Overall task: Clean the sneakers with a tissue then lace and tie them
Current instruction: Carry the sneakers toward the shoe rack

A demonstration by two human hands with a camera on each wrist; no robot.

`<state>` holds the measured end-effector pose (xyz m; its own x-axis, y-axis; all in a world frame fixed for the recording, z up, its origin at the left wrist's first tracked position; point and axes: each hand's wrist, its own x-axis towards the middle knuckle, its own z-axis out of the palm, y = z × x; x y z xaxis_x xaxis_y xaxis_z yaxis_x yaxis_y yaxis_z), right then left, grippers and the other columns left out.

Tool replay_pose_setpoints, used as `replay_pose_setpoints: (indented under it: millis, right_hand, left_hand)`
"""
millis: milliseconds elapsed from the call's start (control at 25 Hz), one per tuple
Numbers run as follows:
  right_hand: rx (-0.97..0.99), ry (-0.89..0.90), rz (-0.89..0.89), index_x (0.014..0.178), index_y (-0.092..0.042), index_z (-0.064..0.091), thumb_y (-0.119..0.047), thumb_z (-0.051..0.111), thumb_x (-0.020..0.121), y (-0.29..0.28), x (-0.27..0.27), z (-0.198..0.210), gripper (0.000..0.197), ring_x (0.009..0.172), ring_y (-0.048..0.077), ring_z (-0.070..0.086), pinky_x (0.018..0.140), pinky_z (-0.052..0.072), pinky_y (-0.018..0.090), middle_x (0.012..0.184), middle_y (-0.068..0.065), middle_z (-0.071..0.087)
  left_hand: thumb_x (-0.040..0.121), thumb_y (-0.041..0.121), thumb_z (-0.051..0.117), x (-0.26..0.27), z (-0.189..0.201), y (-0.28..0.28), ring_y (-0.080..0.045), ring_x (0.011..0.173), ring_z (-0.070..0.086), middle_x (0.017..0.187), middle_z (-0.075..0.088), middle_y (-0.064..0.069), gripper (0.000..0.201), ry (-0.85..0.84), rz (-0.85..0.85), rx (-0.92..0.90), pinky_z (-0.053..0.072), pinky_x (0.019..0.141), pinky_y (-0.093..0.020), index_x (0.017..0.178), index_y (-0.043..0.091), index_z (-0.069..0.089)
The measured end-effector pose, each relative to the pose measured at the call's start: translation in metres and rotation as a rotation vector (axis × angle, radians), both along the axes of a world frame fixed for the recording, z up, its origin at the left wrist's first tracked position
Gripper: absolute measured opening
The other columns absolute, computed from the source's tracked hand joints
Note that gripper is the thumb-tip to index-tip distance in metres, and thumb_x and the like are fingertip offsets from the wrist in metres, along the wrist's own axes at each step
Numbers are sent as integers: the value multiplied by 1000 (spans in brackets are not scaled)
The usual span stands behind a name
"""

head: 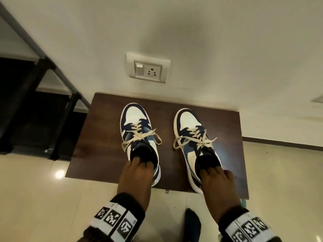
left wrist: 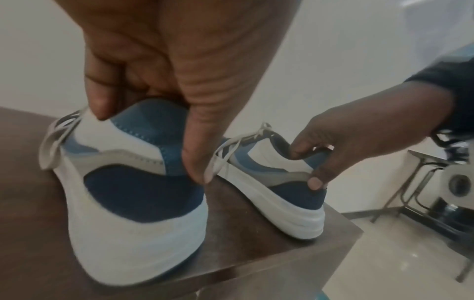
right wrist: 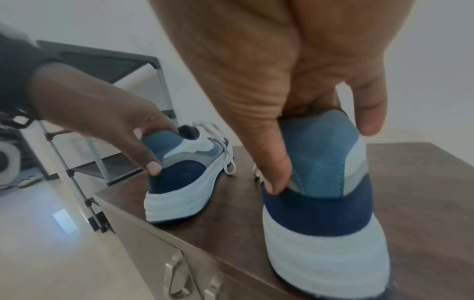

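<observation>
Two blue-and-white sneakers stand side by side, toes to the wall, on a brown cabinet top (head: 97, 137). The cream laces (head: 139, 135) of both are threaded and knotted in loose bows. My left hand (head: 139, 163) grips the heel collar of the left sneaker (head: 135, 117), fingers inside the opening and thumb on the back of the heel (left wrist: 128, 192). In the same way my right hand (head: 215, 172) grips the heel of the right sneaker (head: 189, 123). The right wrist view shows its thumb pressed beside the blue heel tab (right wrist: 320, 154).
A wall socket (head: 148, 68) sits above the cabinet. A metal shelf rack (head: 35, 84) stands to the left. Drawer handles (right wrist: 177, 270) are on the cabinet front. Glossy floor tiles (head: 35, 198) surround it, and a dark-socked foot (head: 192, 222) is below the cabinet's front edge.
</observation>
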<state>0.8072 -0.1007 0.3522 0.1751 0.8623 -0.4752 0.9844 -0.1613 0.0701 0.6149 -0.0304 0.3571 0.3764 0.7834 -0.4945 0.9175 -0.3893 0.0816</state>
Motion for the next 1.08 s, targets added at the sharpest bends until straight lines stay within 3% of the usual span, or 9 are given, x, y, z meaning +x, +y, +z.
replay_pose_setpoints:
  millis: [80,160,200,280,360,480,600,840,1080]
  right_hand:
    - [-21,28,-82,73,-10,71,-7,91,28,0,-3,-3,49,70,33,62,59,53,42,76,14,65]
    - [-36,53,-104,83,-10,72,-13,92,37,1,-7,-2,51,83,33,63,64,55,43,90,14,66]
    - [-69,74,-133,95,-11,71,-15,90,49,0,-9,1,50,93,32,62,70,55,43,99,12,66]
    - [-134,79,-145,125,-15,55,-18,69,80,3,-15,1,47,116,25,51,90,49,38,121,6,59]
    - [-81,93,-67,136,-19,40,-21,53,93,6,-16,-1,45,122,20,46,98,45,32,129,2,55]
    - [-59,117,-26,135,-19,41,-24,47,96,13,-26,9,40,119,20,49,95,47,31,125,3,57]
    - [-63,130,11,134,-18,43,-19,45,96,12,-39,25,37,115,22,52,93,48,32,123,5,58]
    - [-112,171,64,132,-19,43,-22,45,97,-4,-60,90,36,110,20,56,88,49,29,121,3,60]
    - [-158,168,191,126,-17,50,-23,45,97,-17,-83,174,30,104,22,61,85,50,32,115,5,62]
  left_hand:
    - [92,38,53,2,-3,-10,-21,119,44,126,54,2,35,-84,130,-2,35,93,-31,123,23,48]
    - [94,40,50,3,-1,-14,-18,123,41,131,49,3,38,-165,255,-31,36,94,-28,128,25,43]
    - [93,40,52,6,-3,-17,-18,123,42,131,48,3,41,-174,291,-59,39,93,-28,129,24,41]
    - [92,42,56,14,-6,-12,-20,120,48,126,53,0,44,-195,404,-148,43,89,-30,128,22,42]
    - [91,37,59,23,-11,1,-24,114,55,120,60,-3,38,-191,479,-217,47,88,-33,123,20,49]
    - [94,24,55,25,-3,8,-26,110,59,116,63,-5,22,-139,478,-222,48,87,-35,116,20,55]
    - [96,19,48,16,22,-9,-25,108,60,114,64,-4,21,-103,432,-198,48,85,-33,116,21,55]
    - [97,28,45,-19,97,-49,-24,110,59,118,63,-1,26,-113,483,-260,46,91,-33,122,26,52]
    - [97,30,43,-80,185,-86,-27,108,60,116,63,-4,23,14,473,-236,47,86,-35,117,24,53]
